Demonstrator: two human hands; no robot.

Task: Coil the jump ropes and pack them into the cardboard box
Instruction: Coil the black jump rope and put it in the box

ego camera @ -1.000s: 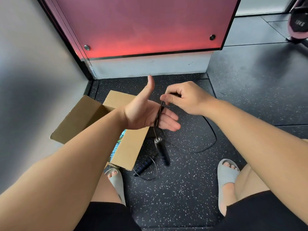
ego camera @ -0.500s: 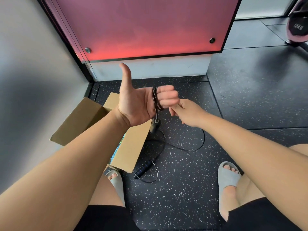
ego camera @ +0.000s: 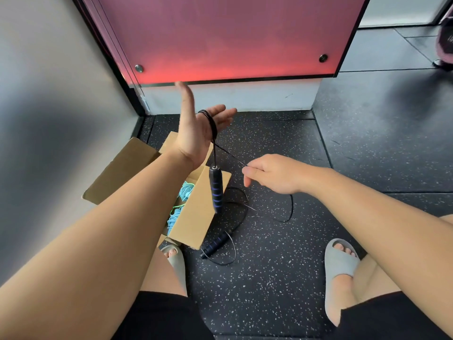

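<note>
View: head camera, looking down at both hands above the floor.
Step in hand: judged to be coiling; the thin black jump rope (ego camera: 211,121) with blue-banded foam handles is partly wound, and packing is not yet done.
Technique: lay each turn flat beside the previous one across the palm, under light, even tension from the feeding hand. Let the slack on the speckled black rubber floor (ego camera: 269,278) run freely so that it does not kink.
Caution: the hanging handle (ego camera: 216,190) is likely to swing; a steady forearm should limit this.
Left hand (ego camera: 196,134): raised, palm in view, fingers straight and thumb up; several turns of cord circle the palm.
Right hand (ego camera: 272,174): lower and to the right, well apart from the left; thumb and fingers pinch the cord, which runs taut up to the coil.
Rope position: one handle hangs just below the left wrist; the second handle (ego camera: 215,242) lies on the floor beside the box, with loose loops between.
Brown cardboard box (ego camera: 196,218): open, under the left forearm, and already holding light-blue rope (ego camera: 184,191).
</note>
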